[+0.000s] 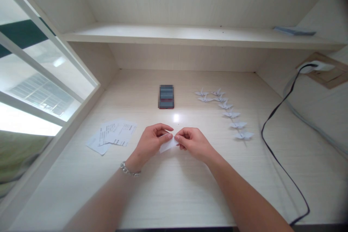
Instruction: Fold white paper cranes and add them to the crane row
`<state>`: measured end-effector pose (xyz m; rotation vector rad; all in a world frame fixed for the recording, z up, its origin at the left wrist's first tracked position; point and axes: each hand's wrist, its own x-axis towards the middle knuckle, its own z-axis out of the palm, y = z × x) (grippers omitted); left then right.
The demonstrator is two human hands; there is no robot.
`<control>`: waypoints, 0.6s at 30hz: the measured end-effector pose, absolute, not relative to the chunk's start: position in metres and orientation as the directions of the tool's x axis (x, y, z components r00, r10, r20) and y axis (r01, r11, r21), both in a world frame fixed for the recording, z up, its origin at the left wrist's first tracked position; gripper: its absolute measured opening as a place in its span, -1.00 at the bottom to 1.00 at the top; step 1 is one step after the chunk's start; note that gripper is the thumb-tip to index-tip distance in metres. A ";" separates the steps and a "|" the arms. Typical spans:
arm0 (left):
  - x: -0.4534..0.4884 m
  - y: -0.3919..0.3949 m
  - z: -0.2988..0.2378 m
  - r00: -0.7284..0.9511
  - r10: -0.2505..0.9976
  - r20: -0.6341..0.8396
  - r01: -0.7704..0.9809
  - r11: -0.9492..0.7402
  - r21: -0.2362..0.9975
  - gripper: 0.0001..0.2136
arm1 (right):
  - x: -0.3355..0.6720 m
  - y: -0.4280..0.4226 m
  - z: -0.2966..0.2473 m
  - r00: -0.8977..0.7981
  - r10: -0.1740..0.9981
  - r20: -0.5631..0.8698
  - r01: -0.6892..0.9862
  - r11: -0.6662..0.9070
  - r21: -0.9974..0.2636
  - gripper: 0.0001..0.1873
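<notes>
White paper, partly hidden; left hand, right hand pinch it.

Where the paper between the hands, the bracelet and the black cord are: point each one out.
Paper (pixel 167 146): head view, on its flat white face below the thumbs.
Bracelet (pixel 128 172): head view, on its silvery links.
Black cord (pixel 262 132): head view, on its leftward bend.

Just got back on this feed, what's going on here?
Someone's left hand and right hand are pinching a small piece of white paper above the desk. Folded paper birds sit in a straggling line to the right. Overlapping printed slips lie to the left, and a dark rectangular object lies beyond the hands.
</notes>
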<state>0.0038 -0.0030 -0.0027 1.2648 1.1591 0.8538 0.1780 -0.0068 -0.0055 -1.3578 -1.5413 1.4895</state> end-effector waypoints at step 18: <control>0.004 -0.003 0.006 0.208 0.965 -0.157 0.116 0.135 0.984 -0.71 | 0.179 -0.005 -0.002 -0.266 0.946 -0.187 0.153 -0.150 -0.977 -0.84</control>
